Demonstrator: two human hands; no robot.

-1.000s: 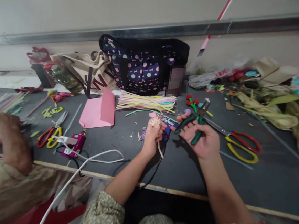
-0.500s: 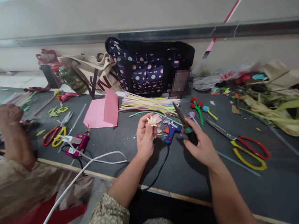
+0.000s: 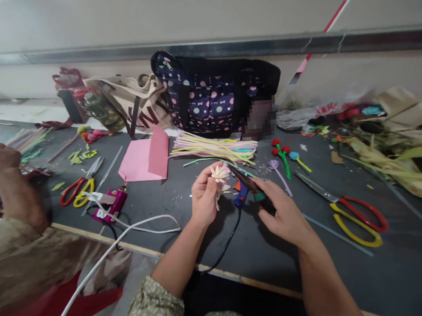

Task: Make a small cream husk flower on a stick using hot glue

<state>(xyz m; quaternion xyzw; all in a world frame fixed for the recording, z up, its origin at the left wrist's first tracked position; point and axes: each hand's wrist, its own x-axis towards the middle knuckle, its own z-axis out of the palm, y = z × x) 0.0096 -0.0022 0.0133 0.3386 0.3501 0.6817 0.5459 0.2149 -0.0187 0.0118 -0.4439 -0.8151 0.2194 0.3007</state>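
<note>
My left hand (image 3: 204,197) pinches a small cream craft flower (image 3: 219,173) on a short stem above the dark table (image 3: 387,266). My right hand (image 3: 283,212) grips green-handled pliers (image 3: 247,183), their dark jaws pointing left toward the flower and almost touching it. A blue glue gun (image 3: 240,196) lies on the table just below and between the two hands, its black cord running toward the table's front edge.
A bundle of pastel foam strips (image 3: 213,148) and folded pink paper (image 3: 145,156) lie beyond my hands. Red-and-yellow scissors (image 3: 350,210) lie right, another pair (image 3: 79,185) and a magenta glue gun (image 3: 110,204) left. Bags (image 3: 213,94) stand at the back. Another person's arm (image 3: 12,193) rests far left.
My right hand closed the pliers from an open grip and swung their jaws leftward down to the flower. My left hand raised the flower slightly. The camera shifted a little.
</note>
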